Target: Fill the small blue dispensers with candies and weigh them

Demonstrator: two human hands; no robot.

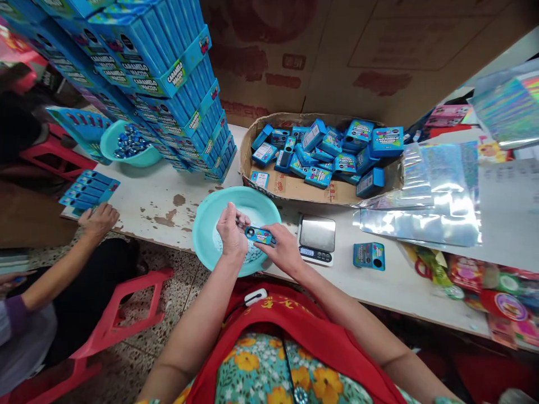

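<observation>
My right hand (285, 251) grips a small blue candy box (261, 235) labelled "Caramelo Macizo", held level above a turquoise bowl (204, 219). My left hand (233, 231) is cupped against the box's left end, its fingers curled; what lies inside them is hidden. Small pale candies (252, 253) show at the bottom of the bowl, under my hands. Just right of the bowl stands a small digital scale (317, 234) with a lit display and a bare metal plate. Farther right, another blue box (369, 256) rests on the table.
A cut-down cardboard tray (295, 194) of blue boxes lies behind the bowl. Tall stacks of blue display packs (168, 84) rise at left, near a second turquoise bowl (145, 157). Shiny sheets (442, 191) cover the right side. A co-worker's hand (99, 220) rests at the left edge.
</observation>
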